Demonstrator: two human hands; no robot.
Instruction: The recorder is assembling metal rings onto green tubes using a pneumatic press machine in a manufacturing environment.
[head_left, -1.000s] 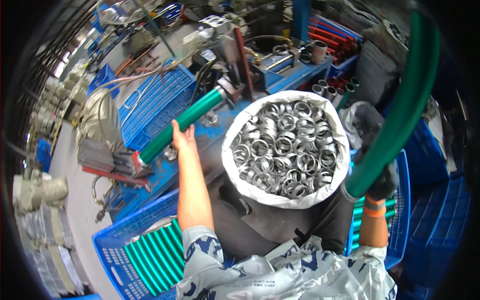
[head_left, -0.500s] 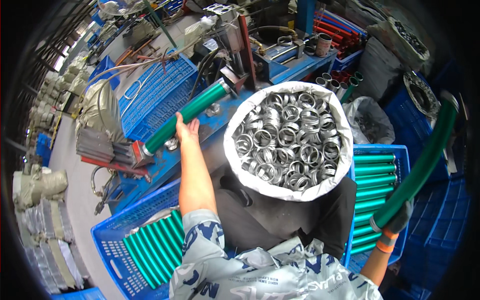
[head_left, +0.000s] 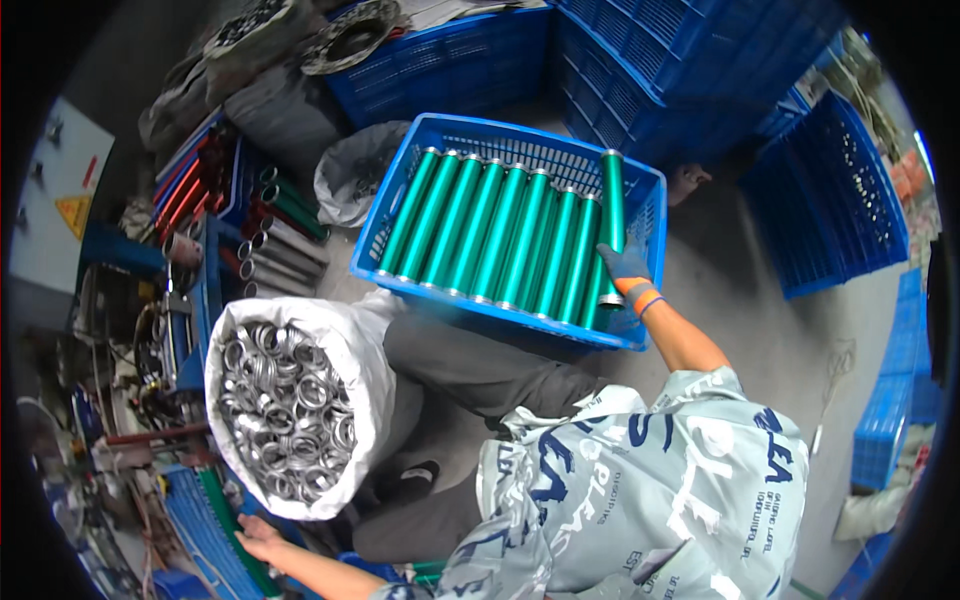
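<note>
My right hand (head_left: 625, 268), in a dark glove with an orange cuff, grips the lower part of a green metal tube (head_left: 613, 200). That tube lies at the right end of a row of green tubes (head_left: 490, 230) in a blue plastic crate (head_left: 500, 308), tilted slightly against its neighbours. At the lower left, my bare left hand (head_left: 262, 542) has its fingers stretched out against another green tube (head_left: 213, 500) at the machine. Part of that second tube is hidden by the hand and the picture's dark rim.
A white sack (head_left: 370, 370) of silver metal rings (head_left: 285, 400) stands between my hands. Bare metal tubes (head_left: 280, 265) and red tubes (head_left: 205, 180) lie beyond it. Stacked blue crates (head_left: 640, 90) rise behind; another blue crate (head_left: 830, 195) stands at the right.
The view has swung right toward the tube crate. My right hand has brought its green tube from beside the crate down into it. The left hand stays at the machine's tube.
</note>
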